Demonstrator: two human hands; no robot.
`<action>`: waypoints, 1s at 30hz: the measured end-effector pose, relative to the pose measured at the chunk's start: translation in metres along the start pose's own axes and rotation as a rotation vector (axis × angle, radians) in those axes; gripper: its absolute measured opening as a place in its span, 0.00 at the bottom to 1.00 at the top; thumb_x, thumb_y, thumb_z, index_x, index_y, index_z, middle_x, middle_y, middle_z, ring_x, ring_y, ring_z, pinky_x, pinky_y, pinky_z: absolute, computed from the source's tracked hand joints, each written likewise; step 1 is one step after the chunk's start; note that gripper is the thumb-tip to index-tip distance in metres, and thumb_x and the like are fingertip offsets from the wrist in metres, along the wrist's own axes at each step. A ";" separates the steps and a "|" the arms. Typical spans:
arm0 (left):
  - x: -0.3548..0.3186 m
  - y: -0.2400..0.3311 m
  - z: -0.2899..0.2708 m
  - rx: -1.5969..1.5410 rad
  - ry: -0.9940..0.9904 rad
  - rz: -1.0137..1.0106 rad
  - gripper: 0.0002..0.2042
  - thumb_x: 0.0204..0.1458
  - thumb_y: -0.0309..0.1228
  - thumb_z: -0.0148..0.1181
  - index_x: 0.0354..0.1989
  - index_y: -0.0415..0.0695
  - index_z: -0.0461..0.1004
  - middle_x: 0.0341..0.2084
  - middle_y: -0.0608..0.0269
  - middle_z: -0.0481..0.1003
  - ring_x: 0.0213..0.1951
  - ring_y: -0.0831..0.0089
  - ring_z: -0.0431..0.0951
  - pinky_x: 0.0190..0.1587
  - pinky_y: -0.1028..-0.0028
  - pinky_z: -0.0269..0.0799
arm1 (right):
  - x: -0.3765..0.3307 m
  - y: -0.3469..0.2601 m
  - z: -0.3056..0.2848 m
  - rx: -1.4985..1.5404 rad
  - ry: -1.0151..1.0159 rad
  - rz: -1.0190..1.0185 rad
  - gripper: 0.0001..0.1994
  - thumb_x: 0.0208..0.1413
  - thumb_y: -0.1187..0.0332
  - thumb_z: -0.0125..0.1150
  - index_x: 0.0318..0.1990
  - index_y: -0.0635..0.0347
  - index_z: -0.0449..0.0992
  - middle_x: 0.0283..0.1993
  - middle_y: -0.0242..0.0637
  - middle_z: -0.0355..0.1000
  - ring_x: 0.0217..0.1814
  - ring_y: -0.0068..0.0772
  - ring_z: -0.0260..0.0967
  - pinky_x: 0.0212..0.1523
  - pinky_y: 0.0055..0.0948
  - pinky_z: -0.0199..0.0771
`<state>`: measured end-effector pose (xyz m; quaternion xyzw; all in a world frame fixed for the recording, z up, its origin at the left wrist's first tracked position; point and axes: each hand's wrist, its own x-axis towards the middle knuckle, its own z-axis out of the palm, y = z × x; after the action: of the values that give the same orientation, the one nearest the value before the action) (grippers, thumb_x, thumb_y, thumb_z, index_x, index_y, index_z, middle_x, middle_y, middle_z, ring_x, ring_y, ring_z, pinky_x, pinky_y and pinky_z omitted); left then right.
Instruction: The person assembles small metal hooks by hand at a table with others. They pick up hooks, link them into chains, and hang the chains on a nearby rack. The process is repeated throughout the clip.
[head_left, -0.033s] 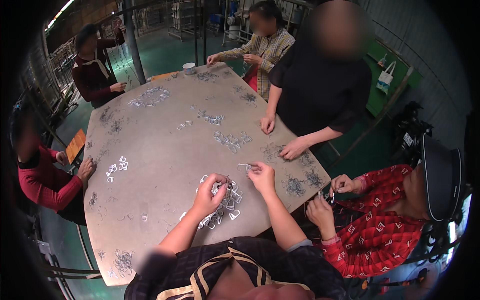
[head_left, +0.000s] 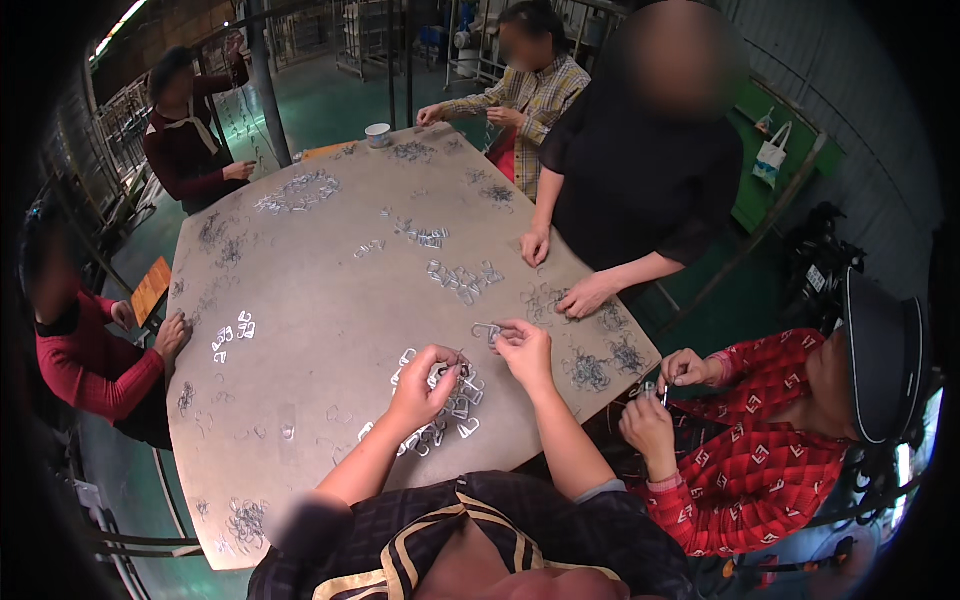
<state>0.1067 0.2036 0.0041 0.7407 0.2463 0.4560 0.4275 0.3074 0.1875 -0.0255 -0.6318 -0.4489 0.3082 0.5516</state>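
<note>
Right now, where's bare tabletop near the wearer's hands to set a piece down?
Bare table lies left of the left hand, between the clip pile and the small clip group. Crowded: around the right hand, wire tangles to its right.

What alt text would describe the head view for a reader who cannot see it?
The person's left hand rests on a pile of metal clips while the right hand pinches one clip above a round table. Other people stand or sit around it.
</note>
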 end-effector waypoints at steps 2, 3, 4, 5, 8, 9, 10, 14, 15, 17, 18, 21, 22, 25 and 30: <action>0.007 0.006 0.007 0.071 -0.015 0.076 0.05 0.49 0.21 0.57 0.34 0.39 0.69 0.32 0.56 0.76 0.37 0.62 0.76 0.43 0.68 0.70 | -0.005 -0.025 -0.001 0.269 -0.017 -0.014 0.11 0.49 0.81 0.61 0.42 0.71 0.76 0.33 0.40 0.76 0.32 0.26 0.76 0.34 0.22 0.77; 0.009 0.009 0.009 0.113 -0.018 0.102 0.06 0.49 0.21 0.58 0.34 0.40 0.69 0.32 0.56 0.75 0.37 0.60 0.76 0.42 0.67 0.69 | -0.010 -0.039 -0.001 0.295 -0.028 -0.026 0.10 0.49 0.82 0.61 0.42 0.71 0.76 0.33 0.38 0.76 0.32 0.23 0.75 0.33 0.19 0.76; 0.013 0.016 0.010 0.189 -0.018 0.132 0.06 0.48 0.19 0.58 0.34 0.39 0.69 0.32 0.56 0.76 0.37 0.62 0.77 0.42 0.69 0.70 | -0.016 -0.048 -0.001 0.324 -0.039 -0.036 0.10 0.50 0.82 0.61 0.41 0.72 0.76 0.33 0.35 0.75 0.33 0.19 0.74 0.33 0.17 0.75; 0.015 0.019 0.012 0.201 -0.018 0.134 0.06 0.48 0.19 0.58 0.34 0.39 0.70 0.32 0.56 0.76 0.36 0.61 0.77 0.42 0.68 0.70 | -0.021 -0.053 -0.001 0.310 -0.040 -0.048 0.10 0.50 0.82 0.61 0.41 0.72 0.76 0.33 0.35 0.75 0.33 0.19 0.74 0.33 0.17 0.75; 0.024 0.018 0.015 0.237 -0.010 0.169 0.07 0.47 0.19 0.59 0.34 0.39 0.70 0.30 0.56 0.75 0.35 0.60 0.76 0.41 0.67 0.69 | -0.024 -0.072 -0.004 0.250 -0.024 -0.111 0.11 0.50 0.82 0.61 0.43 0.71 0.76 0.34 0.34 0.75 0.33 0.17 0.73 0.33 0.15 0.74; 0.024 0.015 0.017 0.250 -0.013 0.170 0.07 0.46 0.20 0.59 0.34 0.39 0.70 0.30 0.56 0.74 0.35 0.59 0.75 0.41 0.67 0.68 | -0.025 -0.073 -0.003 0.258 -0.024 -0.109 0.11 0.50 0.82 0.61 0.43 0.71 0.76 0.34 0.34 0.75 0.33 0.17 0.73 0.33 0.15 0.74; 0.024 0.014 0.017 0.262 -0.016 0.171 0.07 0.46 0.20 0.60 0.34 0.39 0.70 0.29 0.56 0.74 0.35 0.59 0.75 0.41 0.67 0.67 | -0.026 -0.073 -0.003 0.265 -0.024 -0.108 0.11 0.50 0.82 0.61 0.43 0.71 0.76 0.34 0.35 0.75 0.33 0.17 0.73 0.33 0.15 0.74; 0.020 0.011 0.014 0.366 -0.016 0.156 0.08 0.46 0.21 0.61 0.34 0.40 0.71 0.28 0.57 0.74 0.33 0.58 0.74 0.40 0.66 0.67 | -0.031 -0.075 0.002 0.258 -0.041 -0.112 0.12 0.50 0.83 0.60 0.44 0.71 0.76 0.35 0.37 0.75 0.35 0.20 0.74 0.35 0.17 0.75; 0.019 0.009 0.014 0.385 -0.014 0.177 0.07 0.46 0.21 0.61 0.34 0.40 0.71 0.28 0.57 0.74 0.33 0.58 0.74 0.41 0.66 0.67 | -0.033 -0.075 0.004 0.253 -0.044 -0.118 0.12 0.50 0.83 0.60 0.44 0.71 0.76 0.36 0.37 0.75 0.35 0.20 0.74 0.36 0.17 0.75; 0.011 0.005 0.014 0.423 -0.014 0.192 0.07 0.46 0.22 0.62 0.34 0.40 0.72 0.29 0.57 0.74 0.34 0.59 0.75 0.41 0.66 0.67 | -0.040 -0.069 0.003 0.227 -0.033 -0.115 0.12 0.50 0.83 0.60 0.44 0.72 0.76 0.37 0.39 0.75 0.36 0.22 0.74 0.37 0.18 0.75; 0.012 0.005 0.010 0.376 -0.017 0.244 0.08 0.46 0.23 0.63 0.35 0.40 0.73 0.31 0.57 0.76 0.35 0.59 0.76 0.40 0.66 0.70 | -0.041 -0.068 0.002 0.204 -0.013 -0.132 0.12 0.50 0.82 0.60 0.44 0.72 0.76 0.37 0.39 0.75 0.36 0.22 0.74 0.37 0.18 0.75; 0.002 -0.014 -0.015 0.376 0.159 0.195 0.09 0.46 0.23 0.63 0.37 0.40 0.74 0.33 0.57 0.77 0.36 0.59 0.77 0.39 0.66 0.72 | -0.039 -0.067 0.001 0.144 0.041 -0.168 0.12 0.50 0.82 0.60 0.43 0.71 0.76 0.36 0.39 0.76 0.36 0.22 0.75 0.37 0.19 0.75; 0.001 -0.007 -0.019 0.369 0.187 0.162 0.08 0.45 0.24 0.64 0.35 0.39 0.75 0.32 0.56 0.78 0.34 0.57 0.77 0.37 0.67 0.73 | -0.038 -0.067 0.000 0.125 0.062 -0.178 0.12 0.50 0.82 0.61 0.43 0.71 0.77 0.36 0.39 0.76 0.36 0.22 0.75 0.37 0.19 0.75; -0.032 -0.048 -0.078 0.843 0.237 -0.289 0.03 0.47 0.25 0.59 0.28 0.39 0.78 0.29 0.53 0.78 0.32 0.55 0.78 0.35 0.65 0.74 | -0.035 -0.066 -0.006 0.018 0.112 -0.232 0.12 0.49 0.82 0.61 0.42 0.69 0.77 0.35 0.39 0.77 0.35 0.23 0.75 0.37 0.20 0.75; -0.107 -0.106 -0.127 1.403 0.018 -0.662 0.06 0.44 0.24 0.54 0.24 0.40 0.79 0.25 0.49 0.78 0.30 0.56 0.80 0.30 0.64 0.76 | -0.030 -0.067 -0.006 -0.042 0.154 -0.313 0.13 0.48 0.82 0.60 0.44 0.68 0.77 0.34 0.41 0.77 0.34 0.26 0.76 0.38 0.23 0.76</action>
<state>-0.0527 0.2286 -0.1089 0.7223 0.6893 0.0479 -0.0297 0.2858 0.1569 0.0378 -0.5876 -0.5044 0.1597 0.6122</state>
